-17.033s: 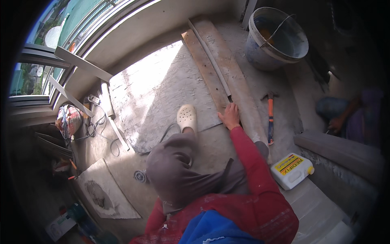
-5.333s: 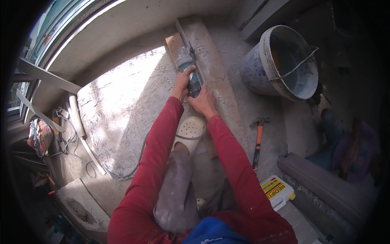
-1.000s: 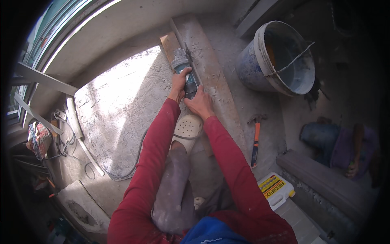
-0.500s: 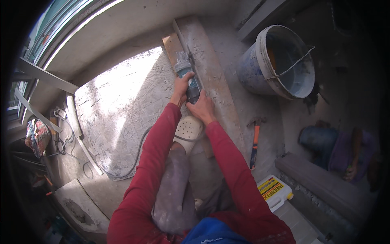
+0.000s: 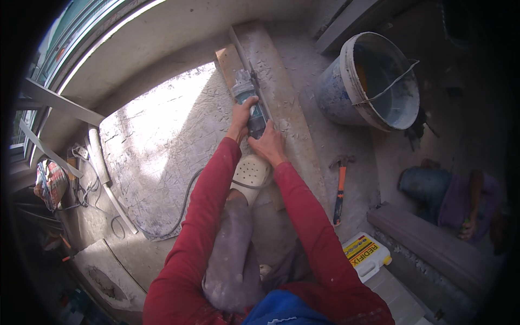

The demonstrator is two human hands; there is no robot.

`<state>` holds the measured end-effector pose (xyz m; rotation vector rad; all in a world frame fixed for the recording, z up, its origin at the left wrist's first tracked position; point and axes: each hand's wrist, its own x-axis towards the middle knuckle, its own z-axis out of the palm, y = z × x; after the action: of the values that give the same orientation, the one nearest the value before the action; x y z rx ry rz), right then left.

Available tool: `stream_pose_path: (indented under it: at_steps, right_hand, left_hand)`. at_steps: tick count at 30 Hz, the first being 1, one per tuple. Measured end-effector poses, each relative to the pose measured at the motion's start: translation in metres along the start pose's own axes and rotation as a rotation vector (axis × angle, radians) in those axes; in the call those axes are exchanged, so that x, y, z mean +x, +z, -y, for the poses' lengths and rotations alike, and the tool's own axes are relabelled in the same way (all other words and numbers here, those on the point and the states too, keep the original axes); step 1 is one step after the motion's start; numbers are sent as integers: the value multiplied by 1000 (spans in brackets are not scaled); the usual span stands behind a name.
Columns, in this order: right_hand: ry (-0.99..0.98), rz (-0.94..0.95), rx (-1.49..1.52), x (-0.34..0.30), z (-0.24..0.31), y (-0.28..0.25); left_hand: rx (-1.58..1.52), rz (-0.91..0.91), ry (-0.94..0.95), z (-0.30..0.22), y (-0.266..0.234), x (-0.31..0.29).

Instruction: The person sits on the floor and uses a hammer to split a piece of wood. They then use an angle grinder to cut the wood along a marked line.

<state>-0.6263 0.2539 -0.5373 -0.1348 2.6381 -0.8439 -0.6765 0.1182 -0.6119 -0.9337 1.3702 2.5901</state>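
Sleeves of red run up from the near edge to both hands, with a dusty knee between them and a pale clog planted on the near end of a long board. A cable loops across the sunlit concrete on the left. The left hand wraps closed around the body of an angle grinder, and the right hand grips its rear handle just nearer, fingers curled tight. The grinder sits on the board about midway along its length, with the head pointing far and the disc at the seam between this board and a narrower plank lying beside it on the left.

This looks like a lengthwise cut in progress, with the foot acting as a clamp. Going further along the line would call for a steady two-handed push away from the body, keeping the disc on the line and the cable clear.

To the right of the board lie a hammer with an orange handle and, nearer, a yellow-and-white can. Farther right stands a grey bucket, tilted, and another person crouches at the right edge.
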Motion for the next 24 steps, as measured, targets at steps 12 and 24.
stream_pose_path:
  at_steps: [12, 24]
  right_hand:
    - [24, 27, -6, 2, 7, -5]
    - [22, 16, -3, 1, 10, -8]
  left_hand:
    - [-42, 53, -83, -10, -1, 1]
    - [-29, 52, -87, -10, -2, 2]
